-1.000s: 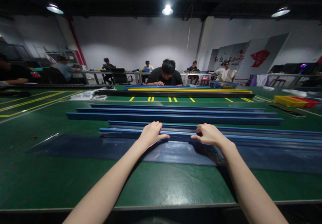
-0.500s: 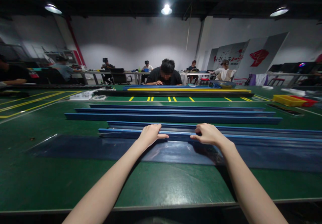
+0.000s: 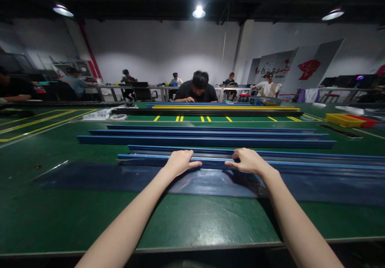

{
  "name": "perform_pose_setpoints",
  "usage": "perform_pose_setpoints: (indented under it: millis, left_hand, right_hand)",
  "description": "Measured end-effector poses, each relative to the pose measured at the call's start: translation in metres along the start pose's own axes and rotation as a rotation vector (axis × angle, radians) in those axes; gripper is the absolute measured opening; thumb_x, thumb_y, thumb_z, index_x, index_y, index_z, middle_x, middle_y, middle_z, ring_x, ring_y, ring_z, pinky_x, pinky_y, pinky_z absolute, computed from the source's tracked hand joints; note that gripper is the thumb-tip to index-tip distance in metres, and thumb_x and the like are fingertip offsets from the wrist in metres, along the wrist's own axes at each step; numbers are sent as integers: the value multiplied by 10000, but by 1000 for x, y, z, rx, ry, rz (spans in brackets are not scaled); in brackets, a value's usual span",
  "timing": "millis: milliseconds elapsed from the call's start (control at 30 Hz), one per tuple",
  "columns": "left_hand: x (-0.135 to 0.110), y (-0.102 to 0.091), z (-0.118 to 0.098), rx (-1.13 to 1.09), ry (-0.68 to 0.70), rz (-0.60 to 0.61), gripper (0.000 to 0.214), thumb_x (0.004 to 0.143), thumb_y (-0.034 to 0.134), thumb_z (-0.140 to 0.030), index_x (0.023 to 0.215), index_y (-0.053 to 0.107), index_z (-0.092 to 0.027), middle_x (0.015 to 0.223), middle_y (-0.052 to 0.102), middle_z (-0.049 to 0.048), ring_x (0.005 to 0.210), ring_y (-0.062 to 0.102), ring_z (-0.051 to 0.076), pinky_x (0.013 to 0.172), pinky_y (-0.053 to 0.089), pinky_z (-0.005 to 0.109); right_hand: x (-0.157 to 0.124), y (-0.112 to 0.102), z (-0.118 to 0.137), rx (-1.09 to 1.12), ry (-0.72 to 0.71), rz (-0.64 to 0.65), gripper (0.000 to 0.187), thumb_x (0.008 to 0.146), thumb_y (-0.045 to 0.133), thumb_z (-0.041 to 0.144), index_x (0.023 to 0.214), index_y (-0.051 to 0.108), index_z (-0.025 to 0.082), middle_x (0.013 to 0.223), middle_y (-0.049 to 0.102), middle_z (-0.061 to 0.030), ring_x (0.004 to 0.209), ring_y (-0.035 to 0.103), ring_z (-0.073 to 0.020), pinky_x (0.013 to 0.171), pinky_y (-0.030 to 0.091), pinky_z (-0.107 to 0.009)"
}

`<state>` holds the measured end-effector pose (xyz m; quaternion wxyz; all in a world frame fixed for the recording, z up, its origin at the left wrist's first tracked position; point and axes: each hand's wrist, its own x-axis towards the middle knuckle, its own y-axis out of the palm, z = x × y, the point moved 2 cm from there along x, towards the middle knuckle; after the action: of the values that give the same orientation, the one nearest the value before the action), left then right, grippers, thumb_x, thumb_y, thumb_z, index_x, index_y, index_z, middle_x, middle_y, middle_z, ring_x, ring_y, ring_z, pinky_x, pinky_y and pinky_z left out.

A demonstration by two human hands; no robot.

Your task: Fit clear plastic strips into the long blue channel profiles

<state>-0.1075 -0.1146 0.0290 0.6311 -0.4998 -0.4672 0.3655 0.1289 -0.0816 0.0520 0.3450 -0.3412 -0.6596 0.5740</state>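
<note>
A long blue rail [image 3: 144, 159] lies across the green table [image 3: 195, 220] in front of me. My left hand [image 3: 179, 161] is curled over its near edge, thumb pointing right. My right hand [image 3: 248, 161] grips the same rail a little to the right, thumb pointing left. A dark blue plastic sheet [image 3: 99, 176] lies flat under and in front of the rail. A second blue rail [image 3: 315, 154] lies right behind the one I hold.
More blue rails [image 3: 204, 141] lie farther back. Beyond them sit black and yellow strips [image 3: 210, 109], where a person in black [image 3: 197, 87] works. Yellow and red trays [image 3: 350, 120] stand at the far right. Other people sit at tables by the back wall.
Both hands stay on the rail in nearly the same spots; my right thumb has edged slightly left. Nothing else has moved.
</note>
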Motion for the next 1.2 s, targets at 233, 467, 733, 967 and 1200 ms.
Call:
perform_pose_setpoints:
  millis: [233, 467, 733, 967, 1200]
  left_hand:
    - [-1, 0, -2, 22, 22, -7, 461, 822, 367, -588, 800, 571, -176, 846, 652, 70, 817, 612, 226, 617, 415, 266]
    - [-2, 1, -2, -4, 35, -24, 443, 831, 365, -572, 825, 566, -177, 865, 647, 74, 833, 603, 222, 633, 412, 266]
    - [-3, 1, -3, -9, 35, -23, 428, 834, 367, -563, 843, 568, -185, 866, 647, 68, 829, 601, 213, 639, 407, 257]
    - [-3, 0, -3, -1, 41, -29, 433, 838, 360, -561, 850, 569, -182, 865, 650, 67, 821, 607, 218, 628, 409, 262]
    - [-3, -1, -3, -11, 33, -14, 429, 833, 369, -562, 851, 569, -184, 868, 648, 70, 828, 606, 223, 632, 409, 266]
  right_hand:
    - [6, 7, 18, 49, -60, 12, 546, 813, 319, 612, 867, 652, 182, 873, 679, -101, 800, 613, -222, 631, 374, -255]
    - [8, 8, 27, 76, -84, 8, 516, 838, 313, 579, 942, 621, 178, 951, 661, -101, 872, 604, -232, 686, 395, -267]
    - [8, 8, 26, 90, -77, 20, 518, 836, 316, 584, 954, 619, 181, 959, 659, -103, 875, 603, -231, 690, 396, -267]
    - [8, 9, 26, 94, -79, 15, 523, 837, 314, 584, 963, 616, 176, 966, 657, -106, 891, 601, -234, 693, 395, -266]
    - [8, 9, 26, 99, -75, 22, 526, 832, 322, 589, 981, 613, 177, 983, 654, -108, 915, 596, -240, 715, 396, -271]
